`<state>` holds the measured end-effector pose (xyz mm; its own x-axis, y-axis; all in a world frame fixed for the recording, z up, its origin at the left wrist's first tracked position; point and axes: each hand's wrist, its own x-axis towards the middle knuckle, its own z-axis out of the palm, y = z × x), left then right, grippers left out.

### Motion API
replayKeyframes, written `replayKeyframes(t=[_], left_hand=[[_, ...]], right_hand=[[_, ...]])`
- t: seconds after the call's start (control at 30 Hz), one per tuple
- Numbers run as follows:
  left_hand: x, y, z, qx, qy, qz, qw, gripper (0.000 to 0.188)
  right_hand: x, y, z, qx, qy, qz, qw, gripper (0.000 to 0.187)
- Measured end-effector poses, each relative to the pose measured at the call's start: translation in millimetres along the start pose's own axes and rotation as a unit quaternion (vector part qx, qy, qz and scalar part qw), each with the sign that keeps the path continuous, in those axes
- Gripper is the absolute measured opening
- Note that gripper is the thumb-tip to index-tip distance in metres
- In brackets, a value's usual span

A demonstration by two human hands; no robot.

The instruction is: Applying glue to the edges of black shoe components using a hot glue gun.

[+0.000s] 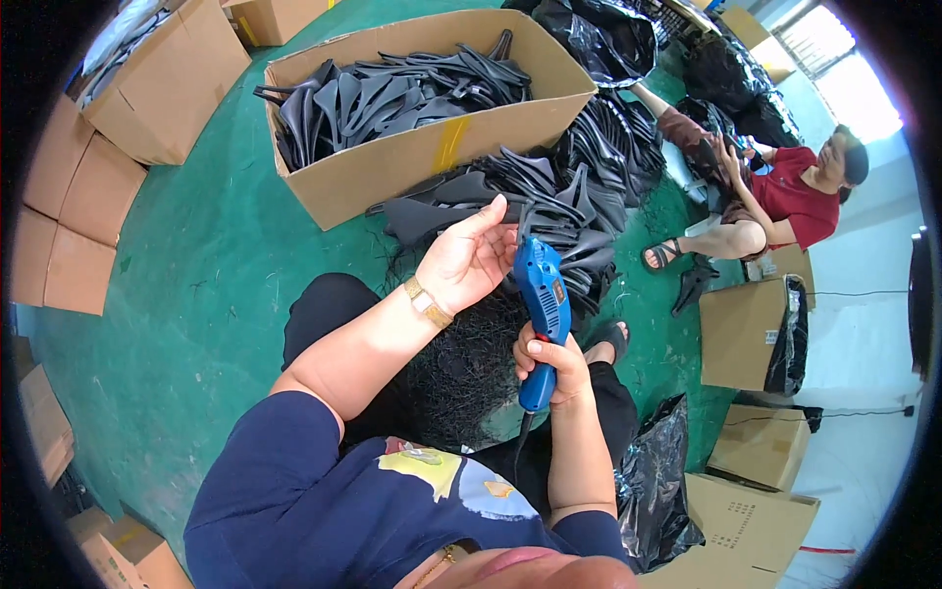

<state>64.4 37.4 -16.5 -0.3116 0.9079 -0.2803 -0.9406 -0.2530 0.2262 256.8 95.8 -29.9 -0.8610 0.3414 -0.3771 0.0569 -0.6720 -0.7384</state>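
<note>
My right hand (551, 368) is wrapped round the handle of a blue corded power tool (543, 287), which points away from me. Its cord drops from the rear end. Beside the tool's dark front end is my left hand (466, 257), palm turned up, thumb stretched out and fingers loosely bent; I see nothing held in it. A gold-coloured watch is on that wrist. Just beyond both hands lies a heap of black moulded plastic parts (574, 201), pointed and curved. Below my hands, between my legs, is a tangled pile of thin black shavings (461, 368).
A large open carton (368, 182) of similar black parts stands ahead. Stacked cartons (83, 211) line the left. On the right sits another person (800, 196) holding a dark part, near black plastic bags (726, 74) and more cartons (743, 339). The floor (201, 304) is green.
</note>
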Motion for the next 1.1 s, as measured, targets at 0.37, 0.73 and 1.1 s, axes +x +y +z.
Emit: replayKeyframes(t=[0.37,0.73,1.1], left_hand=[[-9.6,-10.1,-6.2,0.026,-0.054,-0.020,0.998,0.019],[-4.0,22.0,4.0,0.235,-0.126,0.123,0.956,0.042],[-9.5,35.8,12.3,0.272,-0.180,0.042,0.944,0.052]], right_hand=[[1.3,-0.9,-3.5,0.098,-0.034,0.007,0.995,0.024],[-8.8,0.2,-17.5,0.061,-0.032,0.010,0.998,0.026],[-15.1,-5.5,-13.2,0.061,-0.054,0.064,0.995,0.024]])
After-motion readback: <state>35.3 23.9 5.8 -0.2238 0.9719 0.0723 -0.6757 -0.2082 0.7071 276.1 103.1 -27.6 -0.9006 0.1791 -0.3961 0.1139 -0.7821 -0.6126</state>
